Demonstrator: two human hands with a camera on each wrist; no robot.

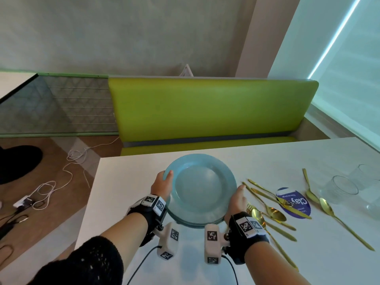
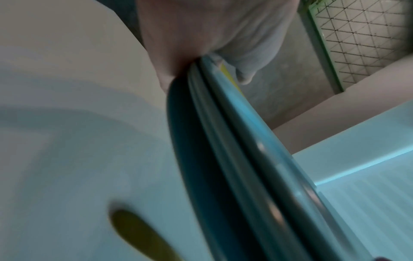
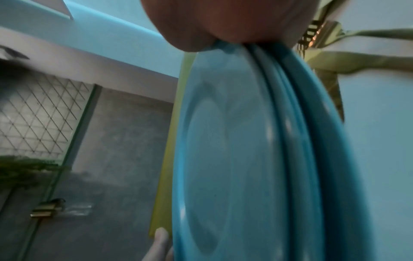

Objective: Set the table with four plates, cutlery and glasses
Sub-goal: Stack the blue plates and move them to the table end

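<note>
While we look down over the white table (image 1: 144, 202), we see a stack of blue plates (image 1: 200, 188) held between both hands near the table's far-left part. Our left hand (image 1: 163, 185) grips the stack's left rim, thumb lying over the top plate's edge and the fingers hidden under the stack. Our right hand (image 1: 237, 199) grips the right rim the same way, thumb on top, fingers out of sight below. The left wrist view shows the thumb and palm (image 2: 201, 35) clamped on several layered rims (image 2: 223, 141), with a shadow of the stack on the table below it, so the stack seems lifted off the surface there. The right wrist view shows the palm (image 3: 214, 23) pressed against the plates (image 3: 234, 150); we count at least 3 rims, though the blur keeps us from an exact number.

Just to the right of the stack lies gold cutlery (image 1: 267, 204): knives, spoons and a fork, loosely spread, some of it crossing a round blue sticker (image 1: 296, 202) on the table. Further right, 2 gold spoons (image 1: 320, 200) lie beside a group of clear glasses (image 1: 343, 189) near the table's right edge. Beyond the table stands a green bench (image 1: 205, 108), and white cables (image 1: 61, 177) trail on the brown floor to the left.
</note>
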